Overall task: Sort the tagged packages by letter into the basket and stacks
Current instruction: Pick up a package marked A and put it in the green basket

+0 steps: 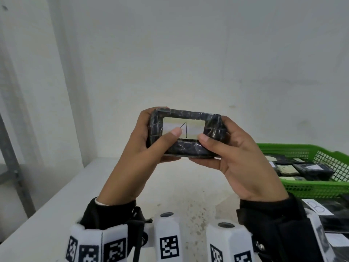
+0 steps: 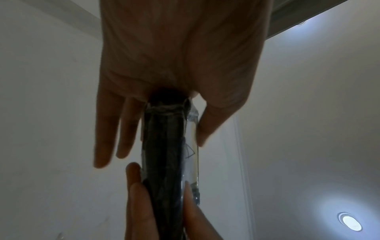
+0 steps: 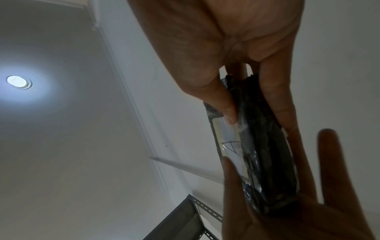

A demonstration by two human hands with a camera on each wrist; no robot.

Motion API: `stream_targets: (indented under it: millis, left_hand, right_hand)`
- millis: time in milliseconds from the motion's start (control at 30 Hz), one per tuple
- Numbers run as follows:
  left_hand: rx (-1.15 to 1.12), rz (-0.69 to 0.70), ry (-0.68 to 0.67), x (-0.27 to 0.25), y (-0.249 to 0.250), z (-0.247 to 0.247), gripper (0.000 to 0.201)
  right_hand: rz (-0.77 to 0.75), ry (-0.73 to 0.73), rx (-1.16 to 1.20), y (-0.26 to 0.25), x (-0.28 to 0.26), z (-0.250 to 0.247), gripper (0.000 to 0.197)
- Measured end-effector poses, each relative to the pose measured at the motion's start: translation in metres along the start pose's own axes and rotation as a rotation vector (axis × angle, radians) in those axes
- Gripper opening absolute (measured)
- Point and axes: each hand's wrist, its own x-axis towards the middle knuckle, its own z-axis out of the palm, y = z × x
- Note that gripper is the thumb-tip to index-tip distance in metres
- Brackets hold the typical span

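Note:
A black wrapped package [image 1: 186,133] with a white tag marked A is held up in front of me, above the white table [image 1: 79,186]. My left hand [image 1: 151,140] grips its left end, thumb on the tag. My right hand [image 1: 222,146] grips its right end, thumb at the tag's lower right corner. In the left wrist view the package [image 2: 164,146] shows edge-on between the left hand's [image 2: 164,126] thumb and fingers. The right wrist view shows the package [image 3: 259,146] edge-on too, pinched by the right hand [image 3: 252,110]. A green basket [image 1: 309,188] at the right holds several tagged black packages.
In front of the basket, at the right edge, lies a black package with a white tag marked B [image 1: 317,206], and more black packages [image 1: 336,241] below it. A white wall rises behind the table. A grey metal shelf post [image 1: 11,157] stands at the left.

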Motion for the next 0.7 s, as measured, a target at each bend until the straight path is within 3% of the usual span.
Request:
stream_targets:
  millis: [233, 400, 567, 700]
  left_hand:
    - [-0.056, -0.051, 0.058, -0.001, -0.006, 0.013, 0.025]
    - [-0.13, -0.12, -0.021, -0.001, -0.004, 0.017, 0.041]
    - [-0.147, -0.1, 0.023, -0.001, -0.005, 0.018, 0.025]
    - [-0.147, -0.098, 0.002, -0.001, -0.006, 0.018, 0.027]
  right_hand:
    - [0.058, 0.011, -0.012, -0.001, -0.003, -0.007, 0.032]
    - [0.064, 0.039, 0.001, -0.004, -0.003, -0.014, 0.035]
    - [0.047, 0.037, -0.001, -0.008, -0.004, -0.011, 0.026]
    - [-0.007, 0.092, -0.028, -0.004, -0.003, -0.011, 0.006]
